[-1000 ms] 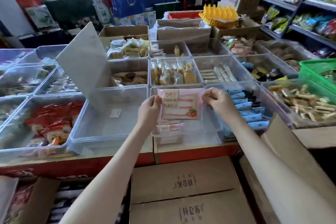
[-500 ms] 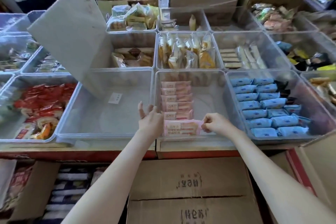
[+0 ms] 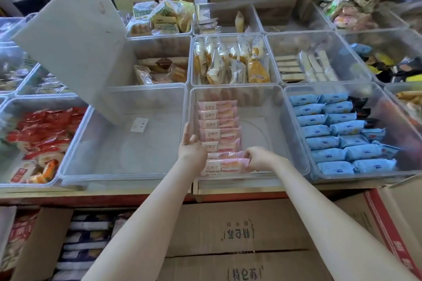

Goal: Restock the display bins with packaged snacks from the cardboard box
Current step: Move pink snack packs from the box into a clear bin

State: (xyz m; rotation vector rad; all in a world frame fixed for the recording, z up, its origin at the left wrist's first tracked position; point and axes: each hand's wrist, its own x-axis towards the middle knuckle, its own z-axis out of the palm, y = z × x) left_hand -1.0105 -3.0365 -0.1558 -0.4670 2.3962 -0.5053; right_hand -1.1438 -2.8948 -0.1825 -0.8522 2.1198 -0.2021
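Now the right hand (image 3: pixel 259 158) pinches the right end of a pink pack (image 3: pixel 222 165), with fingers and thumb curled on the wrapper. That pack lies at 6 o'clock in the bin (image 3: pixel 237 89), close to the front wall. It is at the front of a row (image 3: pixel 218 121) of pink packs that runs toward 12 o'clock along the bin's left wall.

The left hand (image 3: pixel 191 147) is flat, fingers straight and pressed together, touching the left side of the row. I think it acts like a little wall, so the packs line up while the new one goes in. Holding the pack by its end lets the right hand slide it snug without squashing it.

The packs lean on each other, so more can fit and the labels show. The bin has room at 3 o'clock for another row. Blue packs (image 3: pixel 338 134) fill the next bin at 3 o'clock. The box (image 3: pixel 228 230) sits at 6 o'clock, below the bins, close for the next grab.
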